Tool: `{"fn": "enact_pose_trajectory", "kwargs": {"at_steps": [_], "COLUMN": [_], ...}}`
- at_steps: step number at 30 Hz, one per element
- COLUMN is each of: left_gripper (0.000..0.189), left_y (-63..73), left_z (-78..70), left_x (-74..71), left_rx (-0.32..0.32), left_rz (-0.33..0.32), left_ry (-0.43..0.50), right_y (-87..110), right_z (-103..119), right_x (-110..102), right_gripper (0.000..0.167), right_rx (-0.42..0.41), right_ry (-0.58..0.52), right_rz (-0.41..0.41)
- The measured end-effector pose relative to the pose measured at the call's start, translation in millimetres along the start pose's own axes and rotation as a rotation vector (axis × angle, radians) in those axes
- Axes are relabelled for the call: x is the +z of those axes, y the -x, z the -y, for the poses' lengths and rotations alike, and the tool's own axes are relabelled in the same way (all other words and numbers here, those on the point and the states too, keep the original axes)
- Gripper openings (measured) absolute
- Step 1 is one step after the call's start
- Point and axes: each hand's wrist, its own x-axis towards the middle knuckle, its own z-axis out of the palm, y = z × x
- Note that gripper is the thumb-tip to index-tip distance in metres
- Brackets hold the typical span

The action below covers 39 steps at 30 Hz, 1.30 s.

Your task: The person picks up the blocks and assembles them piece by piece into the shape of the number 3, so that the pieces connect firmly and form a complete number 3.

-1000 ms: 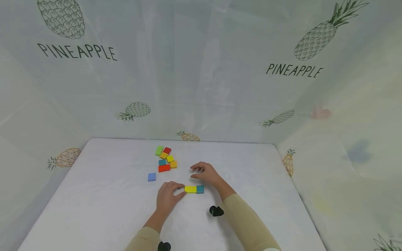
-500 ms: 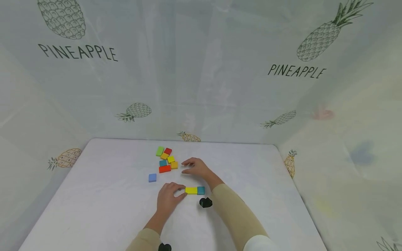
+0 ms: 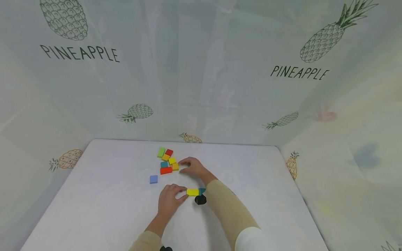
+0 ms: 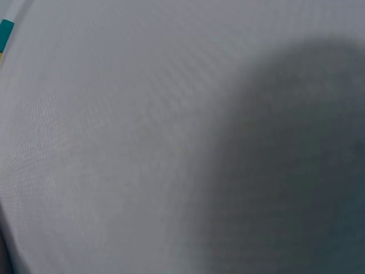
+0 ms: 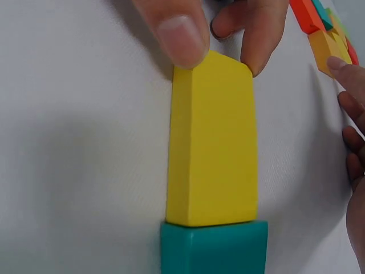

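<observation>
My left hand (image 3: 169,199) pinches the left end of a yellow rectangular block (image 3: 192,192) lying on the white table, thumb on the near side and finger on the far side. A teal block (image 5: 228,248) butts against the yellow block's other end; in the head view my right sleeve and wrist camera partly cover it. My right hand (image 3: 193,167) is at the right side of a small orange-yellow block (image 3: 175,167), thumb and forefinger spread apart. In the right wrist view a fingertip (image 5: 336,63) lies against that block. The left wrist view shows mostly tabletop.
Around the orange-yellow block cluster a red block (image 3: 166,170), a teal block (image 3: 164,164), a yellow block (image 3: 172,160), a green block (image 3: 161,152) and others. A blue block (image 3: 153,179) lies apart at the left. A pineapple-print curtain (image 3: 201,87) rises behind the table.
My right hand has moved left from above the teal block to the edge of the block cluster. My left hand has stayed on the yellow block.
</observation>
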Motion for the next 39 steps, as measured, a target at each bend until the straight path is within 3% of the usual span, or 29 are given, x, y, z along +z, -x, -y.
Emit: {"fn": "enact_pose_trajectory", "kwargs": {"at_steps": [13, 25, 39], "left_gripper": [0.030, 0.030, 0.032], "left_y": [3.0, 1.8, -1.4], "left_z": [-3.9, -0.3, 2.7], "left_x": [2.8, 7.7, 4.5], "left_rx": [0.020, 0.059, 0.013], "left_rz": [-0.014, -0.036, 0.007], "left_ry": [0.008, -0.004, -0.012], "right_y": [-5.6, -2.0, 14.2], "right_z": [3, 0, -11], "right_x": [-2, -2, -10], "right_gripper": [0.032, 0.028, 0.028], "right_rx": [0.033, 0.058, 0.081], "right_ry": [0.018, -0.037, -0.079], "right_rz": [-0.029, -0.058, -0.057]}}
